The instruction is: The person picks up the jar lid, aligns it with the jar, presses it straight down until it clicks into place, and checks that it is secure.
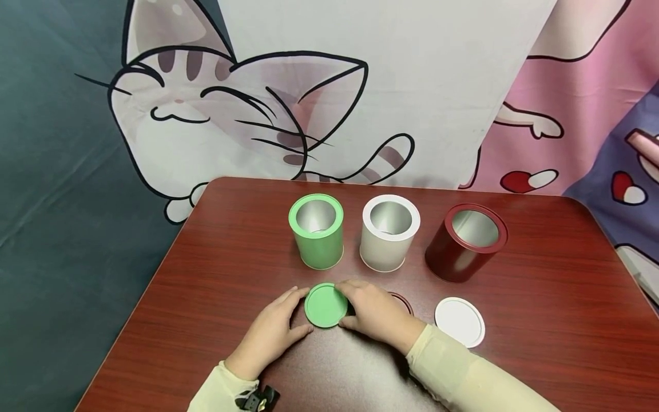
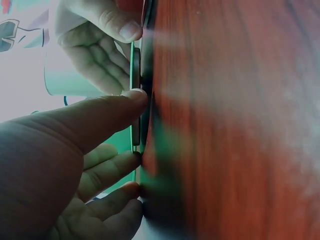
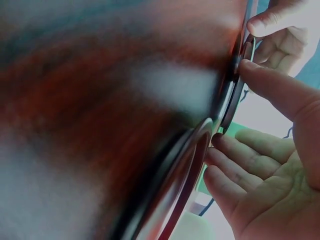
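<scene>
A pale right sleeve (image 1: 479, 366) lay nearest the head camera, cut off at the bottom edge, as was the left sleeve (image 1: 216, 389). Behind the table (image 1: 206, 274) hung a cartoon-cat backdrop (image 1: 391, 34), running out of frame; the table's near side was cropped too. Three open cans stood along the far side, silver inside: dark red can (image 1: 448, 257) at the right, white can (image 1: 383, 252) in the middle, green can (image 1: 321, 252) at the left. Their floors were hard to make out.

The right hand (image 1: 378, 309) and left hand (image 1: 268, 332) held the green lid (image 1: 325, 305) from opposite edges, thumb and fingertips against its rim, in front of the green can. Whether its underside touched the table could not be told. A white lid (image 1: 460, 321) lay flat farther right. Between them, a dark red lid (image 3: 180, 187) was mostly hidden by the right hand. Any marking on the black wrist device (image 1: 257, 399) was too small to read.
</scene>
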`<state>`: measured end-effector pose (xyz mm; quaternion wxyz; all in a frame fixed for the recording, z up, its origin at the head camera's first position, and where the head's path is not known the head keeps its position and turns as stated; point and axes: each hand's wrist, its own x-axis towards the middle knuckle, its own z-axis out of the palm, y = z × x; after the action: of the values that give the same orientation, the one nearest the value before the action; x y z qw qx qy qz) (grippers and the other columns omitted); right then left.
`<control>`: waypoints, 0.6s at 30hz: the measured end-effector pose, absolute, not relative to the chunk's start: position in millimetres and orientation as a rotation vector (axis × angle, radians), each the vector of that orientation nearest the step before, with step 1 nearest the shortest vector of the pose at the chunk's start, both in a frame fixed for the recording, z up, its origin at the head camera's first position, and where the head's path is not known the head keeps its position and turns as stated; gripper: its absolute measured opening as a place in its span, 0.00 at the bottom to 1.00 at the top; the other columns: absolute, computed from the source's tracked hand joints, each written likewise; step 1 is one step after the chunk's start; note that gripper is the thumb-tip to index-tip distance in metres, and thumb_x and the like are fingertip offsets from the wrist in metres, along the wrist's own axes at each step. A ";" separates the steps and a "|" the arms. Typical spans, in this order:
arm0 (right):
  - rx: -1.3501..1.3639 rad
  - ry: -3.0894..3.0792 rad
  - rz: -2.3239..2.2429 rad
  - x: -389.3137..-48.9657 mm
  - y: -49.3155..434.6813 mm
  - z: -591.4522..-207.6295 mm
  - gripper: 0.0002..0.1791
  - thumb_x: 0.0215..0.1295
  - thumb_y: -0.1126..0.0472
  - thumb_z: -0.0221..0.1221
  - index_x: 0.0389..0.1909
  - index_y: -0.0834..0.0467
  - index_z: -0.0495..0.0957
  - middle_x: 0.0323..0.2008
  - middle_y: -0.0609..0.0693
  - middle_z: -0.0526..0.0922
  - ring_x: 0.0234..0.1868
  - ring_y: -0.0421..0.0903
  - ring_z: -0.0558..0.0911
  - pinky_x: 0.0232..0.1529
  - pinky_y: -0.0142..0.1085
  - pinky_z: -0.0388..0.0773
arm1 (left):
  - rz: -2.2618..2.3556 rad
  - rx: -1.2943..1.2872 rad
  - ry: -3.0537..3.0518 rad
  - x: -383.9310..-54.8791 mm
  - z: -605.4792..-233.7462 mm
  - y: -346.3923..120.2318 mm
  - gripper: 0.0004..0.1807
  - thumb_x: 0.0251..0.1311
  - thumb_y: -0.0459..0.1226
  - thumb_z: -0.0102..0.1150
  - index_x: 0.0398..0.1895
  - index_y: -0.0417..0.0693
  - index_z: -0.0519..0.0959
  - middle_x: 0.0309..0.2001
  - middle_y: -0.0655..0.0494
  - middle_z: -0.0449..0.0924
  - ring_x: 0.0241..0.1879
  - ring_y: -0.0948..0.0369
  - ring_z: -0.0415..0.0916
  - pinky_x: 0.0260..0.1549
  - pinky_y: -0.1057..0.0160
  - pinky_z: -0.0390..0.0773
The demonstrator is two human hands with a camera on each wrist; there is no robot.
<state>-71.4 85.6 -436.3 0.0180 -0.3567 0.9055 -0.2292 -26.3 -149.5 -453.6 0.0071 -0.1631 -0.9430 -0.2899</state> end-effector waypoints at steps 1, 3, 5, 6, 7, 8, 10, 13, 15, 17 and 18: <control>-1.106 2.809 -0.718 -71.4 85.9 -435.9 0.34 0.49 0.55 0.77 0.56 0.65 0.78 0.51 0.55 0.84 0.54 0.50 0.82 0.57 0.44 0.79 | -0.904 -0.513 -2.951 -26.3 -453.3 -149.6 0.38 0.48 0.38 0.79 0.65 0.42 0.75 0.62 0.48 0.78 0.66 0.47 0.72 0.61 0.47 0.74; -1.097 2.803 -0.724 -71.3 86.1 -435.1 0.34 0.49 0.55 0.77 0.57 0.65 0.78 0.51 0.55 0.84 0.54 0.50 0.82 0.57 0.44 0.78 | -0.903 -0.515 -2.955 -26.4 -452.7 -149.6 0.38 0.48 0.39 0.79 0.65 0.42 0.75 0.62 0.48 0.78 0.66 0.47 0.72 0.61 0.47 0.74; -1.087 2.796 -0.730 -71.1 86.1 -433.8 0.34 0.49 0.55 0.76 0.57 0.65 0.78 0.51 0.55 0.84 0.54 0.50 0.82 0.57 0.45 0.78 | -0.901 -0.511 -2.958 -26.2 -452.3 -149.7 0.38 0.48 0.39 0.79 0.64 0.42 0.75 0.62 0.47 0.78 0.65 0.47 0.72 0.61 0.47 0.74; -1.080 2.792 -0.729 -70.8 86.1 -433.2 0.34 0.50 0.56 0.76 0.57 0.65 0.78 0.51 0.55 0.84 0.55 0.50 0.82 0.57 0.45 0.78 | -0.900 -0.508 -2.959 -26.3 -452.1 -149.7 0.38 0.48 0.39 0.79 0.64 0.42 0.75 0.62 0.47 0.78 0.65 0.47 0.72 0.61 0.47 0.74; -1.072 2.788 -0.729 -70.7 86.0 -432.6 0.35 0.50 0.55 0.76 0.58 0.65 0.78 0.52 0.56 0.84 0.55 0.51 0.82 0.58 0.45 0.78 | -0.902 -0.504 -2.961 -26.1 -451.8 -149.8 0.38 0.48 0.39 0.79 0.64 0.42 0.75 0.62 0.46 0.78 0.65 0.47 0.72 0.61 0.46 0.74; -1.066 2.785 -0.732 -70.5 85.8 -432.1 0.35 0.50 0.56 0.76 0.58 0.66 0.78 0.52 0.56 0.84 0.55 0.51 0.82 0.58 0.45 0.78 | -0.903 -0.501 -2.962 -26.1 -451.6 -149.8 0.38 0.48 0.39 0.79 0.64 0.42 0.75 0.62 0.46 0.78 0.65 0.46 0.72 0.61 0.46 0.74; -1.057 2.782 -0.736 -70.0 85.4 -430.9 0.35 0.50 0.56 0.76 0.58 0.66 0.78 0.53 0.57 0.84 0.56 0.52 0.82 0.58 0.45 0.77 | -0.902 -0.492 -2.966 -25.8 -451.6 -150.2 0.38 0.47 0.40 0.79 0.64 0.43 0.75 0.62 0.46 0.78 0.65 0.46 0.73 0.61 0.46 0.74; -1.032 2.778 -0.742 -69.2 85.4 -430.1 0.36 0.50 0.55 0.76 0.58 0.66 0.78 0.53 0.57 0.83 0.56 0.51 0.82 0.59 0.45 0.77 | -0.912 -0.482 -2.968 -25.4 -451.0 -150.5 0.38 0.47 0.42 0.79 0.64 0.45 0.76 0.61 0.49 0.79 0.64 0.47 0.73 0.61 0.46 0.73; -1.010 2.773 -0.753 -68.8 85.7 -430.0 0.36 0.50 0.54 0.76 0.59 0.65 0.78 0.54 0.56 0.83 0.57 0.51 0.81 0.59 0.45 0.77 | -0.918 -0.482 -2.965 -25.2 -450.8 -150.5 0.38 0.47 0.44 0.79 0.64 0.46 0.76 0.61 0.51 0.79 0.63 0.50 0.74 0.61 0.48 0.74; -0.989 2.769 -0.769 -68.3 86.1 -429.4 0.36 0.49 0.54 0.76 0.59 0.64 0.78 0.54 0.56 0.83 0.57 0.51 0.81 0.59 0.45 0.77 | -0.926 -0.489 -2.956 -25.0 -450.1 -150.1 0.38 0.47 0.45 0.79 0.64 0.47 0.76 0.60 0.54 0.80 0.62 0.54 0.76 0.60 0.50 0.74; -0.979 2.765 -0.774 -68.1 86.5 -429.3 0.36 0.50 0.54 0.76 0.59 0.64 0.78 0.54 0.56 0.83 0.58 0.51 0.81 0.60 0.45 0.77 | -0.930 -0.493 -2.949 -25.0 -449.8 -149.9 0.38 0.47 0.45 0.79 0.64 0.48 0.76 0.59 0.55 0.80 0.61 0.55 0.76 0.60 0.51 0.75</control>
<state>-68.1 86.5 -429.3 0.0540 -0.3224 0.9101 -0.2547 -25.0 -149.9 -449.8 0.0052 -0.1573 -0.9418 -0.2971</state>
